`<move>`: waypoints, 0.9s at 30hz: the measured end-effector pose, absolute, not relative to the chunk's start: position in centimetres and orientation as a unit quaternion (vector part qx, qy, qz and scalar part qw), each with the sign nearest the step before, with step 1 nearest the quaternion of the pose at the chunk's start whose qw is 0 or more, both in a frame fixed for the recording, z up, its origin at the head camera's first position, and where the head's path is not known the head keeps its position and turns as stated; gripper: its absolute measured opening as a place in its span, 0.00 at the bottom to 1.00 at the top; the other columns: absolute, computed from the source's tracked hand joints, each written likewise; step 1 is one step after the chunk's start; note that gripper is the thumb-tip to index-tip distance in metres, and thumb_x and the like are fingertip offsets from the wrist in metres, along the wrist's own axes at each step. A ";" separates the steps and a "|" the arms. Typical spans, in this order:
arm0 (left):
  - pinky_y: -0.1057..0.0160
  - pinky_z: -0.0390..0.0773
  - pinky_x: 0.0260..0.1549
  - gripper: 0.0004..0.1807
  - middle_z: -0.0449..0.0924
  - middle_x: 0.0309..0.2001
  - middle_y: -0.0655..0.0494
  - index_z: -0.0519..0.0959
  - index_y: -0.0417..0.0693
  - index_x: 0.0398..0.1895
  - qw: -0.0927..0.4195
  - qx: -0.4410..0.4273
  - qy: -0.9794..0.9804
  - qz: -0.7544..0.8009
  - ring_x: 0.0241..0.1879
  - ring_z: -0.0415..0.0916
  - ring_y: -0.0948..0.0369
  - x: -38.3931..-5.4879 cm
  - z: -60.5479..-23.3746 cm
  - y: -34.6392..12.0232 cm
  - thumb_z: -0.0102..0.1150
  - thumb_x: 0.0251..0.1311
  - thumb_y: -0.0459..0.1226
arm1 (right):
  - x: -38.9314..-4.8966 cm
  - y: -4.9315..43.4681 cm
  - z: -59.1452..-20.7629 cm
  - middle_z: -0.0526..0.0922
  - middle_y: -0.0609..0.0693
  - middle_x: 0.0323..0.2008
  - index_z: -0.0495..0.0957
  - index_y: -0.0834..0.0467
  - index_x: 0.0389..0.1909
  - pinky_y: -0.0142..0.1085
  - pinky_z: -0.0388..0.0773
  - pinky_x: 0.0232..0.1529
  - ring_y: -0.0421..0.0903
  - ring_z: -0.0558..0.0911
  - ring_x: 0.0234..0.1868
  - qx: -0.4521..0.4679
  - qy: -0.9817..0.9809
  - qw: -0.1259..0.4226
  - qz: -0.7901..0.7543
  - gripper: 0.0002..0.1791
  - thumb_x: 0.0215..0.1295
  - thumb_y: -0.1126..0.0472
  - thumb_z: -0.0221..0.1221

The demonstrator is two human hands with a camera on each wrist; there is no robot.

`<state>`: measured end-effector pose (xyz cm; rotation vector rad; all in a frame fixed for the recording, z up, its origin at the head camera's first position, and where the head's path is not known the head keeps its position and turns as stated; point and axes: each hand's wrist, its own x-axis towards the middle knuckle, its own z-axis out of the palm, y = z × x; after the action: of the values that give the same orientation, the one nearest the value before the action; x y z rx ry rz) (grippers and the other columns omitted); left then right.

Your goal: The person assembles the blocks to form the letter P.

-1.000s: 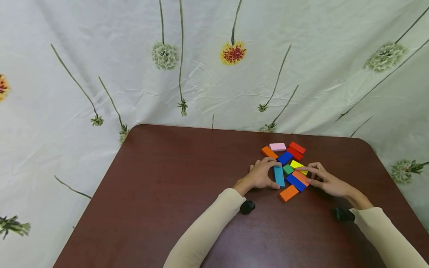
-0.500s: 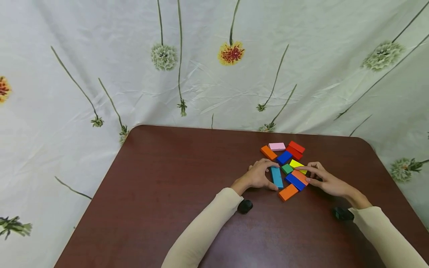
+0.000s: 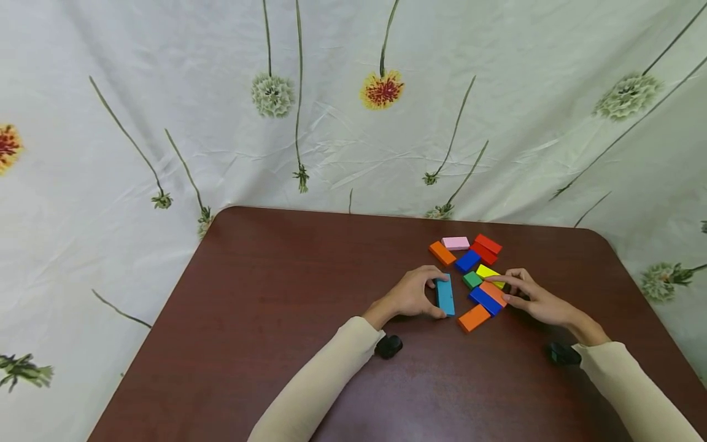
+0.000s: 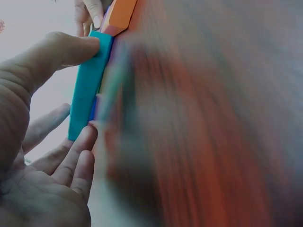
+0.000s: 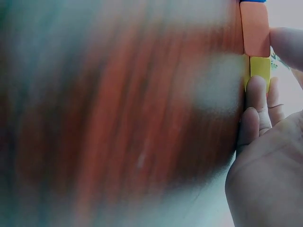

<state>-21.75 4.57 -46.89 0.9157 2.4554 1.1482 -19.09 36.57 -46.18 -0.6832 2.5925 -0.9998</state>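
Left fingers point(image 4: 84, 140) pinch turquoise block point(image 3: 445, 296), long axis forward.

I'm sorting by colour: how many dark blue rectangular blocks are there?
2. The far dark blue rectangular block lies beyond the green block; the near dark blue block sits between the salmon rectangular block and nearest orange rectangular block. Others might be hidden.

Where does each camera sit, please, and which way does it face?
Head: worn on the head, facing forward and down at the table; the left hand, right hand and sleeves show.
Left wrist: worn there, facing that hand pinching the cyan block; the right hand's fingers show too.
Right wrist: worn there, facing that hand touching the yellow block.
Shared: head and left wrist both show the cyan block.
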 end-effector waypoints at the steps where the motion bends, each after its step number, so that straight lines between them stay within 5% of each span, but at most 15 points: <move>1: 0.73 0.73 0.51 0.39 0.72 0.64 0.54 0.76 0.48 0.65 0.140 0.320 0.847 0.400 0.51 0.74 0.62 -21.5 -46.8 4.0 0.81 0.46 0.42 | -19.1 36.6 -46.2 0.57 0.53 0.49 0.68 0.58 0.70 0.39 0.61 0.40 0.40 0.59 0.43 -0.235 0.897 0.140 -0.346 0.23 0.77 0.62 0.51; 13: 0.55 0.74 0.55 0.39 0.66 0.68 0.49 0.73 0.45 0.66 0.134 0.302 0.837 0.435 0.54 0.74 0.56 -17.3 -45.9 -6.4 0.78 0.48 0.37 | -18.9 36.4 -46.2 0.56 0.54 0.51 0.67 0.57 0.71 0.38 0.61 0.42 0.40 0.59 0.44 -0.226 0.901 0.149 -0.339 0.23 0.77 0.61 0.51; 27: 0.59 0.74 0.54 0.38 0.68 0.67 0.55 0.75 0.48 0.64 0.128 0.274 0.846 0.440 0.52 0.75 0.60 -11.8 -46.2 -14.3 0.78 0.45 0.38 | -18.9 36.4 -46.1 0.56 0.54 0.50 0.67 0.58 0.70 0.39 0.61 0.41 0.40 0.59 0.44 -0.220 0.904 0.148 -0.336 0.23 0.77 0.61 0.51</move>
<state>-11.78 -14.32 -46.18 0.7961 2.4593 1.2789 -18.87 36.41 -46.09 -0.6335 2.6001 -0.9665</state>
